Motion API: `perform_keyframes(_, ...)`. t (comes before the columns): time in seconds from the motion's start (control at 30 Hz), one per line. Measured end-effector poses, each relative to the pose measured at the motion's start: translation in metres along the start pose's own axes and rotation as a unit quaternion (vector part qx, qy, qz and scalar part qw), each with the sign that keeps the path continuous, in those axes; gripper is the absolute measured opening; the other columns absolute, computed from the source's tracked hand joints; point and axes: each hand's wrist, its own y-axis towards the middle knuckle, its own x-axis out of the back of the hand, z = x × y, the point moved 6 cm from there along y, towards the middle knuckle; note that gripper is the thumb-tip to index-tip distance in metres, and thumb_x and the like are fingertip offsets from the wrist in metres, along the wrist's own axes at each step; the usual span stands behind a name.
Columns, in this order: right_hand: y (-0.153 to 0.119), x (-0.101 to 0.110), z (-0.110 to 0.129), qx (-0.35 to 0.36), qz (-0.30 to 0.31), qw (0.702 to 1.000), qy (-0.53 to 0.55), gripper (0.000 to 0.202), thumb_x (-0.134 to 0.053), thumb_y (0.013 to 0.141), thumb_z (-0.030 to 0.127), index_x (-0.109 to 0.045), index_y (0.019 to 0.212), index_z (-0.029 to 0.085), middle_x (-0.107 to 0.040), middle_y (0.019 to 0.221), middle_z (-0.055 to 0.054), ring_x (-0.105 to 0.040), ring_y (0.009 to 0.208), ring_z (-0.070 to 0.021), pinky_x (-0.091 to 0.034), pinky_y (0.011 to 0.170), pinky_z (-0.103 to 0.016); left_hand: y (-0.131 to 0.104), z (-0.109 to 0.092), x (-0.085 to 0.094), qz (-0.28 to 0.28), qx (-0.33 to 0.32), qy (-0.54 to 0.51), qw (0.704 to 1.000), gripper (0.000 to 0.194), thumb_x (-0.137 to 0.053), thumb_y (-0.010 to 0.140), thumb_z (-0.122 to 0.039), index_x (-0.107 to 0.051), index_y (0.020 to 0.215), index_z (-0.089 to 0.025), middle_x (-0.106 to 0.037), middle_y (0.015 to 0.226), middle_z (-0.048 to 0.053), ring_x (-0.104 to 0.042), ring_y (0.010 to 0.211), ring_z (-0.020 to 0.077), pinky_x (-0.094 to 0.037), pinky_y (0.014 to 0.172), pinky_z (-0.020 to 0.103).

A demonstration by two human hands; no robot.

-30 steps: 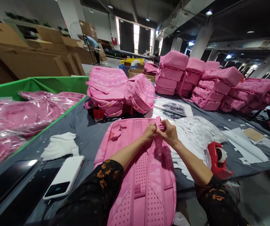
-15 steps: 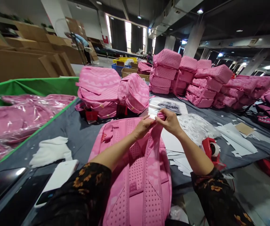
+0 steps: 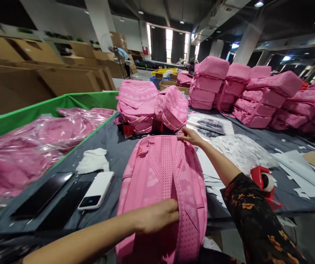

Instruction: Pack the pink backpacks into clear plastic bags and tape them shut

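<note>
A pink backpack point(image 3: 138, 179) stands in front of me, its perforated back panel and shoulder straps facing me. My left hand point(image 3: 161, 216) reaches across the lower panel, its fingertips hidden under the right-hand shoulder strap point(image 3: 186, 198). At the top right corner of the backpack, my right hand point(image 3: 190, 136) has its fingers closed on the upper end of that strap. Two more pink backpacks point(image 3: 138, 99) sit just behind on the table, with red tags at their bases.
A green-edged bin point(image 3: 83, 96) of plastic-wrapped pink bags lies left. Phones, a white power bank point(image 3: 98, 189) and a white glove point(image 3: 93, 160) are nearby. Right are a red tape dispenser point(image 3: 264, 183), papers and stacked pink bags point(image 3: 209, 82). A person bends near cardboard boxes.
My left hand has moved from the strap's top down to the lower panel, under the strap. My right hand has shifted slightly toward the backpack's top corner. The view has turned left.
</note>
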Motion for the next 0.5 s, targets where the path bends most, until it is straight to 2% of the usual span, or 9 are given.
perform_keyframes(0.07,0.004,-0.013,-0.014,-0.001,0.019,0.988,-0.154,0.039,-0.075,0.086,0.047,-0.065,0.107,0.016,-0.065,0.109,-0.008,-0.061,0.103,-0.0215,-0.048,0.093,-0.035,-0.014,-0.005,0.007,-0.008,0.031,0.081,0.996,0.030,-0.047,0.090,-0.043,-0.058,0.080,-0.017,-0.065,0.082,0.007,-0.053,0.071,0.0176,-0.042,0.067,0.030)
perform_keyframes(0.13,0.005,-0.022,-0.026,-0.012,0.015,0.973,-0.230,0.055,-0.077,0.085,0.049,-0.063,0.130,0.019,-0.057,0.138,-0.014,-0.053,0.128,-0.0288,-0.042,0.109,-0.044,-0.022,-0.001,0.032,-0.020,0.050,0.087,0.995,0.036,-0.048,0.092,-0.048,-0.060,0.079,-0.016,-0.064,0.077,0.007,-0.054,0.067,0.0170,-0.039,0.062,0.028)
perform_keyframes(0.2,0.005,-0.029,-0.037,-0.022,0.011,0.970,-0.243,0.071,-0.073,0.089,0.051,-0.051,0.148,0.019,-0.045,0.153,-0.018,-0.046,0.140,-0.0305,-0.038,0.116,-0.046,-0.020,0.019,0.084,-0.106,0.075,0.057,0.990,0.047,-0.042,0.095,-0.054,-0.062,0.076,-0.016,-0.064,0.072,0.007,-0.058,0.066,0.0177,-0.041,0.061,0.027)
perform_keyframes(0.23,0.005,-0.034,-0.040,-0.021,0.012,0.969,-0.244,0.072,-0.070,0.092,0.051,-0.048,0.151,0.017,-0.045,0.154,-0.019,-0.046,0.141,-0.0298,-0.037,0.117,-0.045,-0.019,0.035,0.122,-0.213,0.094,0.073,0.970,0.051,-0.040,0.096,-0.056,-0.063,0.077,-0.015,-0.065,0.072,0.008,-0.061,0.068,0.0193,-0.043,0.063,0.028)
perform_keyframes(0.3,0.003,-0.043,-0.044,-0.002,0.012,0.969,-0.249,0.064,-0.062,0.097,0.050,-0.050,0.148,0.014,-0.051,0.149,-0.018,-0.049,0.139,-0.0280,-0.038,0.117,-0.045,-0.018,0.066,0.195,-0.428,0.142,0.179,0.874,0.044,-0.042,0.098,-0.049,-0.068,0.100,-0.014,-0.071,0.094,0.012,-0.067,0.092,0.0250,-0.048,0.077,0.031)
perform_keyframes(0.33,0.002,-0.046,-0.045,0.012,0.004,0.968,-0.249,0.060,-0.059,0.098,0.049,-0.052,0.146,0.013,-0.054,0.146,-0.018,-0.050,0.137,-0.0272,-0.038,0.118,-0.044,-0.012,0.085,0.220,-0.468,0.184,0.203,0.840,0.040,-0.046,0.098,-0.043,-0.068,0.110,-0.012,-0.071,0.109,0.016,-0.066,0.106,0.0286,-0.049,0.086,0.034)
perform_keyframes(0.37,0.000,-0.048,-0.046,0.026,-0.011,0.969,-0.246,0.057,-0.059,0.098,0.048,-0.053,0.144,0.013,-0.055,0.145,-0.017,-0.052,0.136,-0.0266,-0.038,0.118,-0.045,-0.001,0.104,0.238,-0.473,0.221,0.206,0.828,0.039,-0.048,0.098,-0.040,-0.067,0.112,-0.009,-0.071,0.114,0.019,-0.066,0.109,0.0310,-0.049,0.089,0.037)
perform_keyframes(0.43,-0.005,-0.050,-0.049,0.052,-0.047,0.970,-0.231,0.056,-0.061,0.096,0.046,-0.055,0.141,0.014,-0.056,0.145,-0.016,-0.052,0.137,-0.0264,-0.038,0.119,-0.045,0.025,0.130,0.255,-0.462,0.230,0.197,0.834,0.036,-0.049,0.099,-0.037,-0.069,0.111,-0.009,-0.071,0.116,0.018,-0.067,0.111,0.0301,-0.050,0.094,0.038)
perform_keyframes(0.5,-0.011,-0.052,-0.050,0.081,-0.079,0.970,-0.214,0.054,-0.062,0.094,0.043,-0.056,0.140,0.015,-0.057,0.144,-0.016,-0.051,0.139,-0.0261,-0.039,0.120,-0.045,0.048,0.140,0.252,-0.461,0.179,0.206,0.844,0.035,-0.056,0.096,-0.037,-0.069,0.117,-0.012,-0.069,0.127,0.015,-0.063,0.123,0.0279,-0.046,0.106,0.038)
